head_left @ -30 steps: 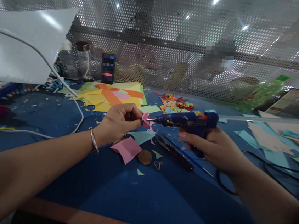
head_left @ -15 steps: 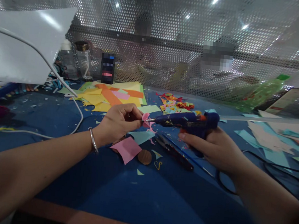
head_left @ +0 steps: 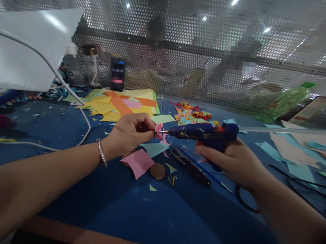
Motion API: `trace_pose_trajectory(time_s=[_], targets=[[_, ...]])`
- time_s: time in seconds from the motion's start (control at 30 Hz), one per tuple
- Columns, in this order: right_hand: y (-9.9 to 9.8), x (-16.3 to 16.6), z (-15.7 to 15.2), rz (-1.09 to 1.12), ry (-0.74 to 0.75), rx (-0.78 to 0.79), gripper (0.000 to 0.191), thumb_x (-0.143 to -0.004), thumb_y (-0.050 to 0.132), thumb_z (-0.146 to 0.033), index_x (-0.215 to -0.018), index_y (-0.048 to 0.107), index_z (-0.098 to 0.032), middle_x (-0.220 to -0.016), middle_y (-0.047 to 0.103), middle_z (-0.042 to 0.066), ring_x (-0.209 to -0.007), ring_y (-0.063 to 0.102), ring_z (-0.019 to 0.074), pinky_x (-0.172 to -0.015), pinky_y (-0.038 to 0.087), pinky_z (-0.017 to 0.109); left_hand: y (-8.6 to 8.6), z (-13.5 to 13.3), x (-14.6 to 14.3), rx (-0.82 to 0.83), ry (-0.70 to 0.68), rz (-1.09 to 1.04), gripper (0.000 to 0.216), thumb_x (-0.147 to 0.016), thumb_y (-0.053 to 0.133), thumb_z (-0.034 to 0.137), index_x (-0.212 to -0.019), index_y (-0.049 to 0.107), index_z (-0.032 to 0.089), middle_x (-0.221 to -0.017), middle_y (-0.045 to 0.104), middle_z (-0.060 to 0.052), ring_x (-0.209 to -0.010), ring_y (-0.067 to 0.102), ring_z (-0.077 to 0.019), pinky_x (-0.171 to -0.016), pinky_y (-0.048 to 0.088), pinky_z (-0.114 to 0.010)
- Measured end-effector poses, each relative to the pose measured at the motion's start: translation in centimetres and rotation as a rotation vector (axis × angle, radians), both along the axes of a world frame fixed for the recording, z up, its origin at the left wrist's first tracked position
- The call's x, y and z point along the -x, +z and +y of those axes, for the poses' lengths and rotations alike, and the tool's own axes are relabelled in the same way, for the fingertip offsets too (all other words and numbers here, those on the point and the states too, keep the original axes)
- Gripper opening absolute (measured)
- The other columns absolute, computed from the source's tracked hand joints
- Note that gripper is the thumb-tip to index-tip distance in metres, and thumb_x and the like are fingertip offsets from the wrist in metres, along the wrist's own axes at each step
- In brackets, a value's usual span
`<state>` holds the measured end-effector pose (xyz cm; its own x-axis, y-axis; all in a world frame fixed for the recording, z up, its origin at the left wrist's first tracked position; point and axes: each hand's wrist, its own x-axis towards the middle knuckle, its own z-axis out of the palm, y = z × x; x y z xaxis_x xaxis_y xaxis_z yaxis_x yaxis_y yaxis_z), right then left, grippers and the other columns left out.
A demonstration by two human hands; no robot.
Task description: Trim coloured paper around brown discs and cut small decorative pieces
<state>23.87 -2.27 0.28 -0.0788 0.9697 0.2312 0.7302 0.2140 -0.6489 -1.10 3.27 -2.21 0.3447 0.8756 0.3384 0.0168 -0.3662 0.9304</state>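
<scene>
My left hand point(head_left: 132, 132) pinches a small curled piece of pink paper point(head_left: 159, 130) between thumb and fingertips. In my right hand point(head_left: 235, 156) is a dark blue glue gun point(head_left: 199, 131), its forefinger by the orange trigger. The metal nozzle meets the pink paper; whether glue comes out is too small to tell. Below the hands lie a pink paper square point(head_left: 138, 162), a round brown wooden disc point(head_left: 158, 171), a light blue scrap point(head_left: 154, 149) and a small yellow hook-shaped piece point(head_left: 172, 180). Dark-handled pliers point(head_left: 193, 169) rest under the glue gun.
Yellow and orange paper sheets point(head_left: 121, 104) lie at the back, beside a pile of colourful folded scraps point(head_left: 190, 113). More pale paper point(head_left: 291, 149) is on the right, near a black cable point(head_left: 245, 200). A white cable point(head_left: 87, 125) runs at left. A perforated metal screen point(head_left: 181, 61) stands behind.
Almost nothing differs. Both hands keep their places, with the nozzle still at the pink paper.
</scene>
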Motion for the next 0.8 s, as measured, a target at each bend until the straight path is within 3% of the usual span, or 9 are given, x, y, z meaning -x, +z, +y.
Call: trace_pose_trajectory(time_s=[0.27, 0.43, 0.6, 0.7, 0.8], targets=[[0.1, 0.0, 0.0, -0.027, -0.020, 0.026, 0.033, -0.070, 0.065, -0.055, -0.065, 0.071, -0.023, -0.069, 0.068, 0.009, -0.070, 0.059, 0.0285, -0.067, 0.045, 0.042, 0.0, 0.1, 0.0, -0.003, 0.017, -0.009, 0.011, -0.067, 0.073, 0.018, -0.068, 0.062, 0.016, -0.072, 0.069, -0.003, -0.067, 0.063, -0.0125, -0.066, 0.052, -0.028], [-0.2, -0.3, 0.4, 0.037, 0.037, 0.058, 0.032, -0.073, 0.068, -0.052, -0.059, 0.065, -0.024, -0.055, 0.059, 0.003, -0.054, 0.051, 0.0194, -0.052, 0.041, 0.033, 0.3, 0.1, 0.2, 0.001, 0.039, 0.007, 0.012, -0.067, 0.074, 0.018, -0.068, 0.063, 0.016, -0.070, 0.068, -0.001, -0.067, 0.062, -0.0123, -0.064, 0.051, -0.027], [-0.3, -0.4, 0.9, 0.269, -0.022, 0.241, 0.045, -0.073, 0.072, -0.056, -0.052, 0.054, -0.021, -0.049, 0.054, 0.000, -0.044, 0.048, 0.0126, -0.043, 0.038, 0.026, 0.5, 0.0, 0.3, 0.019, 0.067, -0.020, 0.013, -0.066, 0.075, 0.016, -0.070, 0.063, 0.016, -0.072, 0.069, -0.002, -0.067, 0.063, -0.0116, -0.066, 0.052, -0.026], [-0.8, -1.3, 1.8, 0.363, -0.082, 0.388, 0.046, -0.070, 0.074, -0.058, -0.053, 0.058, -0.018, -0.049, 0.055, 0.000, -0.043, 0.049, 0.0113, -0.043, 0.040, 0.024, 0.6, -0.2, 0.3, 0.033, 0.050, -0.048, 0.013, -0.067, 0.076, 0.016, -0.070, 0.064, 0.016, -0.073, 0.069, -0.002, -0.068, 0.063, -0.0116, -0.067, 0.052, -0.026], [-1.6, -2.4, 2.7, 0.308, -0.130, 0.456, 0.046, -0.067, 0.076, -0.060, -0.060, 0.065, -0.016, -0.052, 0.056, 0.001, -0.046, 0.051, 0.0122, -0.041, 0.040, 0.024, 0.7, -0.4, 0.3, 0.040, 0.056, -0.072, 0.012, -0.067, 0.076, 0.015, -0.071, 0.065, 0.016, -0.073, 0.068, -0.001, -0.068, 0.062, -0.0106, -0.067, 0.052, -0.025]])
